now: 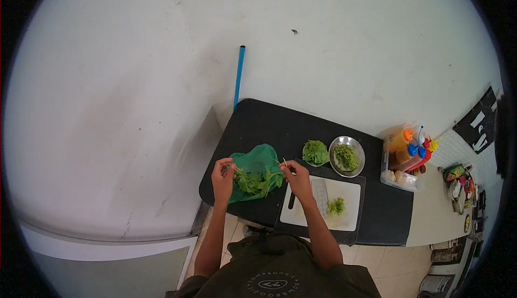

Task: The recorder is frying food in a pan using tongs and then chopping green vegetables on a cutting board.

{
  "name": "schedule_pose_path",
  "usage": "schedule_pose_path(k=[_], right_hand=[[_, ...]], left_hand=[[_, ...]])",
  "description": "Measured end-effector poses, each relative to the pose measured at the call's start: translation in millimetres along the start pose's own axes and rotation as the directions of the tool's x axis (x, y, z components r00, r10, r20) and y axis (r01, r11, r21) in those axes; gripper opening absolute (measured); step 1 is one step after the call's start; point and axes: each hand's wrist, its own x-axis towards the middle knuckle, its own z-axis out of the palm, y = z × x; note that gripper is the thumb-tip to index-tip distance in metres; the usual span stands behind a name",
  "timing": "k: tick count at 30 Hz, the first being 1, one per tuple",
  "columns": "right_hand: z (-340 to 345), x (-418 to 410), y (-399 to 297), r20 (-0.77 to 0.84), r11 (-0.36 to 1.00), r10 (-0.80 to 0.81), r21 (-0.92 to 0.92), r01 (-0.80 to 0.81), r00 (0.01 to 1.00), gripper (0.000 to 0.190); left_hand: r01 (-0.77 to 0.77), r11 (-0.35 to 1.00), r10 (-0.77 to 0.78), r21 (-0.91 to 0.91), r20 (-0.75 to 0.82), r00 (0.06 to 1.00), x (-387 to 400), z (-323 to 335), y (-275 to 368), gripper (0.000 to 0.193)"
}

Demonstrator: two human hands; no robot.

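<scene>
A translucent green plastic bag (258,156) lies on the left part of the table, with leafy greens (250,183) in and over it. My left hand (222,179) is at the bag's left side, fingertips pinched on thin pale stems. On the other side, my right hand (297,177) pinches a thin pale green stem between thumb and finger. Just below that hand is a white cutting board (347,225) on a dark mat. A cleaver (319,193) with a black handle rests on the board, partly hidden by my right forearm. Chopped greens (336,206) lie beside its blade.
Beyond the board stand a small dish of whole leaves (316,152) and a metal bowl (360,152) holding chopped greens. A clear plastic bin (398,185) with several squeeze bottles (404,140) is at the right. A blue pole (239,76) leans against the wall behind the black table (266,120).
</scene>
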Motion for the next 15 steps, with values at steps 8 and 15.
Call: schedule_pose_path(k=[8,15], right_hand=[[21.2,-5.4,-25.8,0.06,0.988,-0.153,0.033,0.151,0.986,0.013],[15.1,-6.9,-30.6,0.108,0.959,-0.214,-0.165,0.23,0.971,0.014]], left_hand=[[0.034,0.999,-0.039,0.024,0.225,0.974,-6.9,31.7,30.5,0.015],[-0.115,0.987,0.086,0.113,0.241,0.967,-10.5,38.4,45.6,0.019]])
